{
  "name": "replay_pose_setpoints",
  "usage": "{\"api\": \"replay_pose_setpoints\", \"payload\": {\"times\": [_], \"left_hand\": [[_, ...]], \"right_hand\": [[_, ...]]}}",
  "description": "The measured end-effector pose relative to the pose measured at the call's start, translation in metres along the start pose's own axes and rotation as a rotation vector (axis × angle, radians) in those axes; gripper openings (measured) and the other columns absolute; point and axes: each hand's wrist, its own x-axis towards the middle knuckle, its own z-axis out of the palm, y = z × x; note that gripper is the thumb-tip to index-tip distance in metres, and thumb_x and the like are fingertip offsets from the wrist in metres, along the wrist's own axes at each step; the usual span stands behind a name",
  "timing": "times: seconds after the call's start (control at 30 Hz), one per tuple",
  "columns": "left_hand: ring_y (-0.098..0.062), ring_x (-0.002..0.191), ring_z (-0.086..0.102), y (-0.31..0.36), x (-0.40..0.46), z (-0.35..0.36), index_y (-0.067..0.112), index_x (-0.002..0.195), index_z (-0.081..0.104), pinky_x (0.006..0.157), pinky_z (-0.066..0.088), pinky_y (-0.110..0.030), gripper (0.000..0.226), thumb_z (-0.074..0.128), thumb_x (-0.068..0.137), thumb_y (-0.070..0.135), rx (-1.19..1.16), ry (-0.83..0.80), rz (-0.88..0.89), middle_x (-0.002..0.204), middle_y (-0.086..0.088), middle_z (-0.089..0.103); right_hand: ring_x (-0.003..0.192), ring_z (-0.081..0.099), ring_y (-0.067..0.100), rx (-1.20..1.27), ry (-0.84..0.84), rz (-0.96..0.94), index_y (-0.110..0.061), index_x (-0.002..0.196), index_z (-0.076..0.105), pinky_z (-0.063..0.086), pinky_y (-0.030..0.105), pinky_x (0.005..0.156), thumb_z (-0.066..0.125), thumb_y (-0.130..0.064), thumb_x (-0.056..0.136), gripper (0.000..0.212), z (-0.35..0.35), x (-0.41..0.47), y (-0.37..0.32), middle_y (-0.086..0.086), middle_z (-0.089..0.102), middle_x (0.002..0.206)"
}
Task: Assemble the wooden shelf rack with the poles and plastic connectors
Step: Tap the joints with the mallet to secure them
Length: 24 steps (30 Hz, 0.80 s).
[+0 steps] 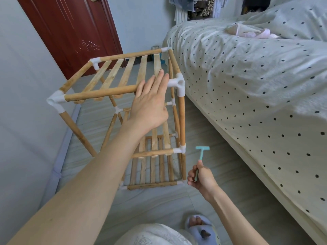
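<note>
The wooden shelf rack (pixel 109 75) stands on the floor between the wall and the bed, with slatted tiers, round poles and white plastic connectors (pixel 178 84) at its corners. My left hand (pixel 150 101) lies flat with straight fingers over the front pole of the top tier, close to the front right connector. My right hand (pixel 200 177) is lower, to the right of the rack, and grips the handle of a small teal plastic mallet (pixel 201 151) that points upward. Lower tiers show beneath my left forearm.
A bed (pixel 256 85) with a dotted cover fills the right side. A dark red door (pixel 70 29) stands behind the rack, and a pale wall runs along the left. My slippered foot (pixel 200 227) is on the tiled floor at the bottom.
</note>
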Motion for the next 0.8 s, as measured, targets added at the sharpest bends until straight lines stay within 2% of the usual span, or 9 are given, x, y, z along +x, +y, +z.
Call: {"api": "replay_pose_setpoints", "payload": {"times": [0.1, 0.2, 0.3, 0.4, 0.47, 0.53, 0.6, 0.7, 0.8], "left_hand": [[-0.011, 0.144, -0.008, -0.013, -0.012, -0.003, 0.017, 0.15, -0.003, 0.116, -0.013, -0.029, 0.083, 0.043, 0.083, 0.0, -0.011, 0.022, 0.095, 0.158, 0.001, -0.005], [-0.01, 0.144, -0.003, -0.043, -0.024, -0.012, 0.019, 0.15, 0.003, 0.117, -0.011, -0.034, 0.08, 0.044, 0.083, 0.002, -0.011, 0.035, 0.037, 0.158, 0.002, 0.003], [-0.024, 0.145, 0.009, -0.082, -0.039, -0.023, 0.014, 0.149, 0.016, 0.117, -0.004, -0.046, 0.076, 0.052, 0.083, 0.004, 0.074, 0.053, -0.231, 0.155, -0.008, 0.017], [-0.037, 0.13, 0.03, -0.103, -0.055, -0.034, 0.003, 0.139, 0.033, 0.114, 0.017, -0.049, 0.061, 0.054, 0.083, 0.005, 0.157, 0.055, -0.378, 0.135, -0.022, 0.04], [-0.037, 0.12, 0.04, -0.103, -0.057, -0.037, 0.002, 0.135, 0.04, 0.108, 0.027, -0.047, 0.053, 0.053, 0.083, 0.008, 0.194, 0.06, -0.346, 0.123, -0.022, 0.049], [-0.036, 0.111, 0.048, -0.09, -0.058, -0.04, 0.004, 0.133, 0.042, 0.1, 0.033, -0.045, 0.049, 0.05, 0.085, 0.012, 0.191, 0.087, -0.306, 0.114, -0.02, 0.056], [-0.035, 0.099, 0.055, -0.071, -0.058, -0.042, 0.005, 0.131, 0.044, 0.089, 0.041, -0.044, 0.048, 0.05, 0.085, 0.013, 0.184, 0.122, -0.222, 0.104, -0.018, 0.063], [-0.027, 0.09, 0.062, -0.051, -0.049, -0.046, 0.008, 0.132, 0.047, 0.072, 0.048, -0.032, 0.046, 0.049, 0.087, 0.015, 0.172, 0.082, -0.022, 0.122, -0.012, 0.062], [-0.008, 0.053, 0.043, -0.05, -0.027, -0.049, 0.018, 0.14, 0.041, 0.046, 0.026, -0.017, 0.048, 0.043, 0.092, 0.02, 0.113, -0.032, 0.073, 0.139, 0.002, 0.051]], "right_hand": [[0.072, 0.057, 0.021, 0.13, 0.029, -0.033, -0.009, 0.079, 0.044, 0.053, 0.033, 0.066, 0.026, -0.032, 0.103, 0.038, 0.013, 0.002, -0.008, 0.011, 0.058, 0.078], [0.113, 0.053, 0.023, 0.224, -0.043, -0.06, -0.007, 0.087, 0.051, 0.044, 0.034, 0.093, 0.025, -0.031, 0.103, 0.039, 0.028, 0.009, -0.017, 0.017, 0.056, 0.117], [0.109, 0.052, 0.021, 0.3, -0.129, -0.078, -0.005, 0.081, 0.052, 0.03, 0.039, 0.112, 0.023, -0.03, 0.104, 0.045, 0.044, 0.013, -0.026, 0.01, 0.056, 0.09], [0.075, 0.046, 0.015, 0.217, -0.066, -0.112, -0.015, 0.07, 0.042, 0.04, 0.034, 0.098, 0.023, -0.033, 0.103, 0.042, 0.05, 0.025, -0.028, 0.004, 0.038, 0.073], [0.083, 0.049, 0.016, 0.103, 0.014, -0.137, -0.012, 0.085, 0.052, 0.042, 0.034, 0.091, 0.023, -0.033, 0.103, 0.04, 0.044, 0.033, -0.03, 0.006, 0.048, 0.083], [0.093, 0.052, 0.016, 0.076, 0.073, -0.137, -0.008, 0.102, 0.054, 0.039, 0.036, 0.096, 0.024, -0.032, 0.103, 0.039, 0.032, 0.045, -0.034, 0.006, 0.054, 0.098], [0.11, 0.05, 0.018, 0.202, 0.089, -0.097, -0.009, 0.102, 0.05, 0.034, 0.038, 0.107, 0.024, -0.032, 0.103, 0.034, 0.019, 0.056, -0.04, 0.003, 0.053, 0.104], [0.104, 0.051, 0.025, 0.271, 0.081, -0.057, -0.01, 0.091, 0.044, 0.036, 0.049, 0.106, 0.021, -0.034, 0.103, 0.036, 0.004, 0.069, -0.04, 0.007, 0.052, 0.093], [0.065, 0.052, 0.023, 0.29, 0.148, -0.062, -0.014, 0.076, 0.04, 0.049, 0.04, 0.075, 0.022, -0.037, 0.103, 0.04, -0.002, 0.073, -0.035, 0.007, 0.05, 0.069]]}}
